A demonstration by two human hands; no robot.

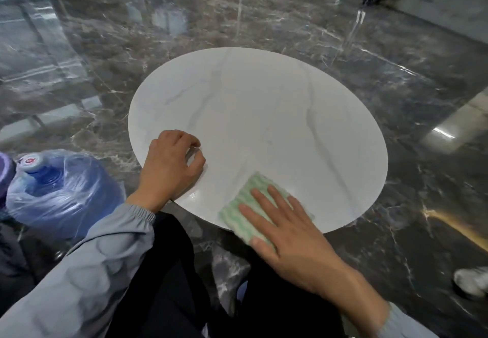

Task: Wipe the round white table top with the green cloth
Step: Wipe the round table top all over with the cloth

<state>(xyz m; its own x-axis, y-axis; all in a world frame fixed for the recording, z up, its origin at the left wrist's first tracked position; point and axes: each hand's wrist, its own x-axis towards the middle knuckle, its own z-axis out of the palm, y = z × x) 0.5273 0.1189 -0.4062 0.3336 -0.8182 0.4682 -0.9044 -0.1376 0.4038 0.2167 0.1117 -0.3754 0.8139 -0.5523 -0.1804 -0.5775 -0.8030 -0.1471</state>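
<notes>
Blue water jug [63, 192] in clear plastic wrap, lower left of frame. Grey sleeve [79, 271] leads up to left hand [171, 168]: heel on lower-left rim of table top [264, 105], fingers loosely bent, tips touching surface, holding nothing. Table top round, white, faint grey veining, glossy, centre of frame, over dark marble floor [396, 73]. Green cloth [237, 213], pale green-and-white wavy stripes, folded flat, lies at bottom edge of table top, slightly overhanging rim. Right hand [285, 229] pressed palm-down on cloth, fingers straight and spread. White shoe [472, 281], lower right.
</notes>
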